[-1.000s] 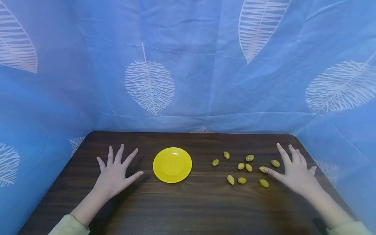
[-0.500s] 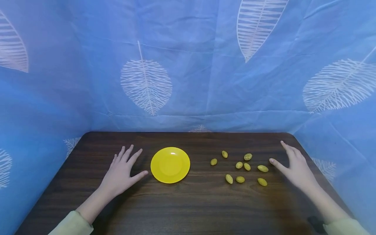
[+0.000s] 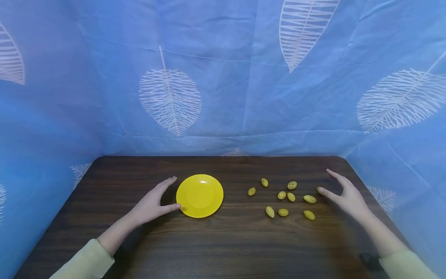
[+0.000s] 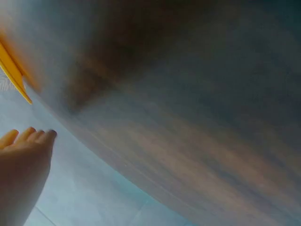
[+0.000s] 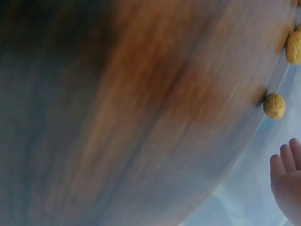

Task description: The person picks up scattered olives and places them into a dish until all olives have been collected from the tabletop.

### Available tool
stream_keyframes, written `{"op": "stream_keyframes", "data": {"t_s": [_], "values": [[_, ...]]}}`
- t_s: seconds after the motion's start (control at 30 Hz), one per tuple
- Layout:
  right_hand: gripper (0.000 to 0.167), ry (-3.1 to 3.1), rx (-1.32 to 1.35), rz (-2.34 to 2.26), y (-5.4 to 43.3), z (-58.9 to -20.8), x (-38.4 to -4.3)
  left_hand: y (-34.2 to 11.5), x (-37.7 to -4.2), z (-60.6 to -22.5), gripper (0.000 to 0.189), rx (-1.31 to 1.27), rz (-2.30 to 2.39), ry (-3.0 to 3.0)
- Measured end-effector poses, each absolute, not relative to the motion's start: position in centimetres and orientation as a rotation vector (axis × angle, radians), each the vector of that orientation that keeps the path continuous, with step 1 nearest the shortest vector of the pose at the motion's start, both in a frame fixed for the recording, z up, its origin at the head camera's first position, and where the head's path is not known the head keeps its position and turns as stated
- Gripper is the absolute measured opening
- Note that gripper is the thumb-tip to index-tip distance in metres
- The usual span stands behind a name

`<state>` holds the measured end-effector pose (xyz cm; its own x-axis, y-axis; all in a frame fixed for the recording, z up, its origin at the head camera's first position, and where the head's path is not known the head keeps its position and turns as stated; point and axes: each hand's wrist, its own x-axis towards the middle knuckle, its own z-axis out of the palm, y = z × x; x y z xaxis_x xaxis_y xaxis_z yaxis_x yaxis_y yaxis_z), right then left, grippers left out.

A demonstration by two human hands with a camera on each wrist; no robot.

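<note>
Beside the left rim of a yellow plate (image 3: 200, 196) is my left hand (image 3: 150, 207), fingers straight and thumb tip at the rim; whether they touch cannot be told. The left wrist view shows that hand (image 4: 26, 165) below the plate's edge (image 4: 11, 70). At the right, my right hand (image 3: 350, 199) has its thumb and fingers spread apart. One oval yellow-green fruit (image 3: 319, 189), olive-like, sits at its thumb tip, mostly hidden by the hand. Several similar fruits lie to its left, the nearest being a plump one (image 3: 309, 199). Wrinkled skin shows on a fruit (image 5: 274, 106) in the right wrist view.
The dark wooden table (image 3: 216, 248) carries the plate left of centre and the fruits on the right. A blue cloth with white leaf patterns (image 3: 170, 100) hangs behind and at both sides.
My left hand has moved right to the plate's rim, its spread fingers drawing together. My right hand has turned, bringing its fingers together around the rightmost fruit's place. The view has shifted slightly.
</note>
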<state>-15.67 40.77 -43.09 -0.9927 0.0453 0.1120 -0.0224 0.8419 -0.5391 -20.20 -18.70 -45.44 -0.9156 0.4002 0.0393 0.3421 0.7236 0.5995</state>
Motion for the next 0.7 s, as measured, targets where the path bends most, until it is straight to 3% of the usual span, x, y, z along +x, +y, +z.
{"op": "stream_keyframes", "data": {"t_s": [0.27, 0.7], "values": [[0.077, -2.978, -0.084, 0.981, 41.5, -43.1, -16.3, -18.1, -21.0, -45.6, 0.107, 0.634, 1.011, 2.737], [0.066, -3.002, -0.165, 1.215, 42.7, -44.2, -17.1, -17.3, -21.4, -46.2, 0.112, 0.705, 1.053, 2.643]]}}
